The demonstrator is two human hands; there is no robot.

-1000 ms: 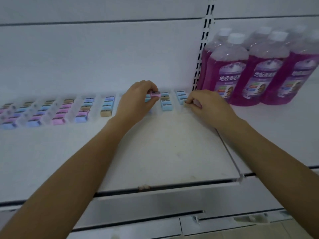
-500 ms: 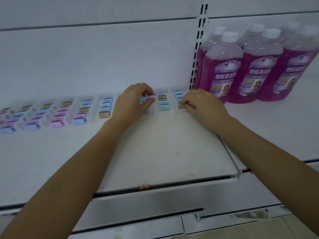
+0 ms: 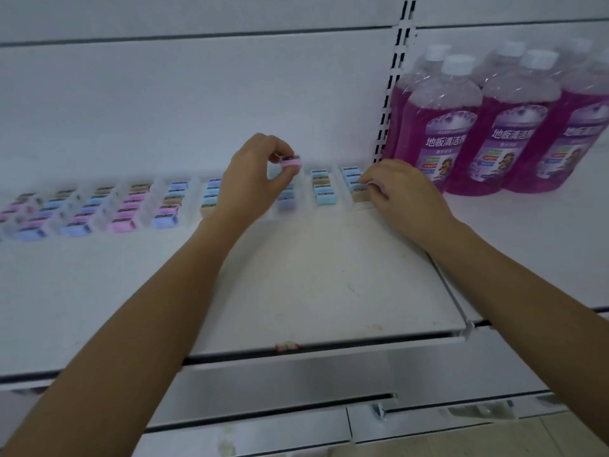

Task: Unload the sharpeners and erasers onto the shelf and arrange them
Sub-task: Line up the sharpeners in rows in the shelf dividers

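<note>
Left hand (image 3: 253, 179) is raised just above the shelf (image 3: 313, 278), fingers (image 3: 280, 151) pinching a pink sharpener (image 3: 290, 161) between thumb and fingertips, clear of the rows below it. Right hand (image 3: 405, 196) is down on the shelf at the right end of the line-up, fingertips pressed together against a tan sharpener (image 3: 359, 194) at the front of the last column; whether it actually grips that piece or just pushes it, cannot tell. Sharpeners (image 3: 324, 191) sit in short front-to-back columns along the back part of the shelf, running from the far left edge to just beside the slotted upright (image 3: 390, 94): blue, pink, purple, tan, with a dark slot on top of each. The column right of the left hand is mostly blue; a purple piece (image 3: 285, 203) shows just under the left hand's fingers. Left-side columns are blurred, with clear dividers or cases (image 3: 155, 206) between them, detail too soft to tell which. Front half of the shelf is bare white with a few scuffs. On the next shelf bay to the right, purple cleaner bottles (image 3: 441, 127) with white caps stand upright in a cluster, well apart from the left hand and near the right one. Both forearms are bare.
</note>
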